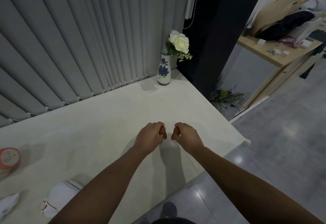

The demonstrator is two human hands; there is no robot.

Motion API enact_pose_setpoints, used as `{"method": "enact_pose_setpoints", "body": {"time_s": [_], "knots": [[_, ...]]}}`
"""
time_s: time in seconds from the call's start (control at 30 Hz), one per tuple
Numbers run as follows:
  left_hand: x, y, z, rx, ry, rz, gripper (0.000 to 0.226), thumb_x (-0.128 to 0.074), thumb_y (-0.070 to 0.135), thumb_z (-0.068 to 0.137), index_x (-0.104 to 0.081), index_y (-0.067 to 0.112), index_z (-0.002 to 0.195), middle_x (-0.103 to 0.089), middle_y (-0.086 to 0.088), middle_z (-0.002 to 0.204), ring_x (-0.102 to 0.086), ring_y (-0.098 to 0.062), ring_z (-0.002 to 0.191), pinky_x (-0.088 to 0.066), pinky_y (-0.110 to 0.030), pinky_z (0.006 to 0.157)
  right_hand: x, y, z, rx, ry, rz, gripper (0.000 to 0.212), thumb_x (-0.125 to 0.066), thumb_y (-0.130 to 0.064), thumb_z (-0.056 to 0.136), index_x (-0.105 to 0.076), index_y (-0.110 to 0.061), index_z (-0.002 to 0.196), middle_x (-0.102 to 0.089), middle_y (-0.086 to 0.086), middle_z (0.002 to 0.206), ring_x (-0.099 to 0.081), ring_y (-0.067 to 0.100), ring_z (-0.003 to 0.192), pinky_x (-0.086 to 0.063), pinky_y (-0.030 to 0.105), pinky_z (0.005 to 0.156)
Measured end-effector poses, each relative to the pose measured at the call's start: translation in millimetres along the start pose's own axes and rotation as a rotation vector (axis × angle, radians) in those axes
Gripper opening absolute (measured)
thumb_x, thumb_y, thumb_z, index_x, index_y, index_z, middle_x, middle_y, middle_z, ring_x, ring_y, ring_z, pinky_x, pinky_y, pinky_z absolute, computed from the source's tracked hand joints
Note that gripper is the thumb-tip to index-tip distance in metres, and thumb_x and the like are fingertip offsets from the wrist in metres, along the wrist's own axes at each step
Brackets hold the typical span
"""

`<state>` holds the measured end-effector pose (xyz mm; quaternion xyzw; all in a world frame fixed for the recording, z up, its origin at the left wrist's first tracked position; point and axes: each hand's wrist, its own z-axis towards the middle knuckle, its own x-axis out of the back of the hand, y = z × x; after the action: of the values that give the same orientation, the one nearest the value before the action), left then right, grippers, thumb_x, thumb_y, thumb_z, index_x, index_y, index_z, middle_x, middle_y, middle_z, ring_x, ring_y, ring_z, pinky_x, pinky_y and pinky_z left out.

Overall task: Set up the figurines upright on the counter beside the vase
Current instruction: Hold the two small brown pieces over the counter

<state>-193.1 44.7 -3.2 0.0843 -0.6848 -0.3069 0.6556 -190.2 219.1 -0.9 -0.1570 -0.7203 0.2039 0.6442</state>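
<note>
Figurines [58, 198] smooth white, lying flat

Two bare forearms in shot, no sleeves anywhere up to the frame edge. No watch, no bands, no rings on the left hand [150, 134] or the right hand [187, 135], as far as visible. No gloves either. Bottom centre, a sliver of dark clothing, prob. top or trousers, can't tell which. Just above it a dark grey rounded shoe [169, 209] on the floor.
</note>
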Motion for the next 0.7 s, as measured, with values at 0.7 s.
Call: {"method": "enact_pose_setpoints", "body": {"time_s": [0.7], "knots": [[-1.5, -14.3, 13.2, -0.029, -0.076, 0.072, 0.009, -0.05, 0.018, 0.077, -0.046, 0.025, 0.073, -0.057, 0.014, 0.071, -0.051, -0.014, 0.075, -0.045, -0.032, 0.061, -14.2, 2.4, 7.6, 0.098, 0.042, 0.006, 0.009, -0.054, -0.013, 0.09, -0.062, -0.008, 0.093, -0.067, 0.006, 0.088, -0.058, 0.022, 0.079, -0.049, 0.034, 0.076]]}}
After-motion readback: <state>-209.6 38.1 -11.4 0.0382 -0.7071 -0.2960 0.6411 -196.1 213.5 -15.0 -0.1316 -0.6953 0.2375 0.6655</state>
